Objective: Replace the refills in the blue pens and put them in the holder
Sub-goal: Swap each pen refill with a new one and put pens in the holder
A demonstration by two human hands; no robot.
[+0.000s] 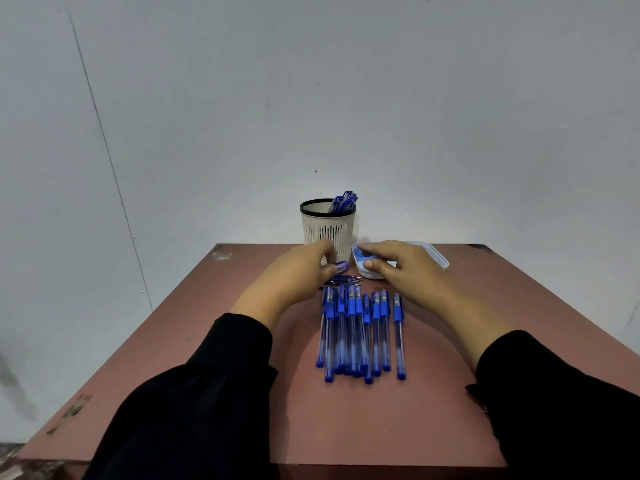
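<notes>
Pens (358,332) lay in a loose row on the desk (214,375), nearer the person than both hands and between the two forearms, caps pointing away. A few loose refills (343,280) lay just beyond the row, beside the left hand (299,268). That hand's fingers were curled round a small blue part (341,266), probably a cap, though blur left its identity uncertain. The right hand (403,268) rested with fingers bent over the near rim of a shallow white tray (438,256); whether it pinched anything inside could not be determined. The holder (327,225), a slotted cup with a dark rim, stood just beyond the left hand and already contained several blue pens.

Handling judgement: each pen appeared light, stiff and smooth, likely to roll on the flat surface. The rubber grip section offered the surest hold. Refills appeared thin and liable to bend, so a pinch near mid-length was advisable.

Open desk surface extended to the left and right of both hands. The holder and tray stood close to the far edge, so reaches there called for care.
</notes>
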